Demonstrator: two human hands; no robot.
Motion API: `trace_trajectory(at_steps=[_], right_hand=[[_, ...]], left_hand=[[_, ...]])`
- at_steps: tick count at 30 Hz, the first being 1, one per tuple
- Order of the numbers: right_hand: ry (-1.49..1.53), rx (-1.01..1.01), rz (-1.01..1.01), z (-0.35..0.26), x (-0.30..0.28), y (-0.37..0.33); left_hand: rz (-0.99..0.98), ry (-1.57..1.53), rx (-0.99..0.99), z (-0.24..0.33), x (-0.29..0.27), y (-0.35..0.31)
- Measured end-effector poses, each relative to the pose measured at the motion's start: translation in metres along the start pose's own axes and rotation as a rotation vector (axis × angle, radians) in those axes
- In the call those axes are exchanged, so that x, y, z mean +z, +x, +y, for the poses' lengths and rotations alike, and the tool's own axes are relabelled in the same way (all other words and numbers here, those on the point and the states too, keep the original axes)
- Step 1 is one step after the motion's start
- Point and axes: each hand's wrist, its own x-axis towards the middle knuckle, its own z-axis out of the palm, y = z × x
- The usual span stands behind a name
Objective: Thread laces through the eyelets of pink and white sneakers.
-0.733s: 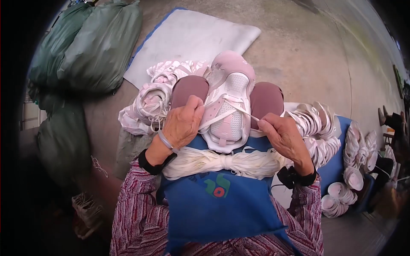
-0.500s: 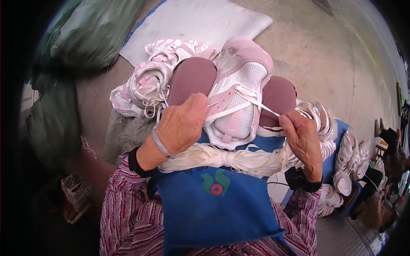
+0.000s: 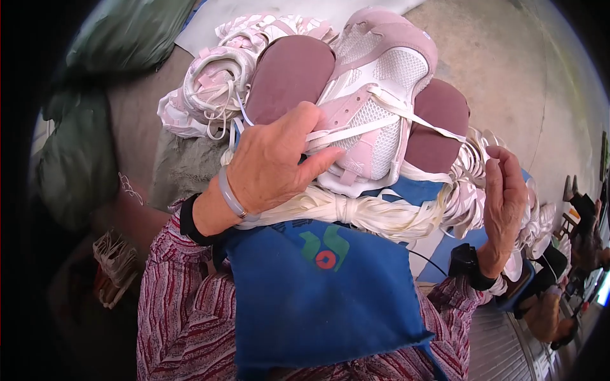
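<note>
A pink and white shoe upper (image 3: pixel 372 120) of mesh lies in front of me, between two rounded mauve pads (image 3: pixel 289 79). A flat white shoelace (image 3: pixel 416 119) is threaded through its eyelets. My left hand (image 3: pixel 270 162) lies at the upper's left edge, thumb and index finger apart, with lace strands passing between them; its other fingers are hidden. To the right, my right hand (image 3: pixel 505 200) is raised with loosely bent fingers, just beyond the lace's right end and apart from it. No lace shows in its fingers.
A tied bundle of cream laces (image 3: pixel 356 213) lies across my lap above a blue apron (image 3: pixel 324 298). More pink-white uppers (image 3: pixel 216 86) are piled at the left, others at the right (image 3: pixel 467 203). Green sacks (image 3: pixel 130 32) stand at far left; people (image 3: pixel 588 219) sit far right.
My right hand has let go of the lace end and moved right. My left thumb has spread away from the index finger. In the picture the upper and pads sit higher and further right.
</note>
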Motion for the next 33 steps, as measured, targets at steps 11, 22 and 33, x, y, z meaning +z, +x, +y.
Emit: trace_trajectory(at_steps=[11,22,33], right_hand=[[0.139,-0.288,-0.067,-0.019,0.043,0.003],[-0.505,-0.640,0.064,-0.023,0.044,-0.008],[0.149,-0.338,-0.117,-0.045,0.057,0.003]], left_hand=[[-0.133,-0.132,-0.048,0.002,-0.010,0.018],[-0.127,0.050,0.127,-0.041,-0.025,0.046],[-0.188,-0.686,-0.414,0.006,-0.024,0.011]])
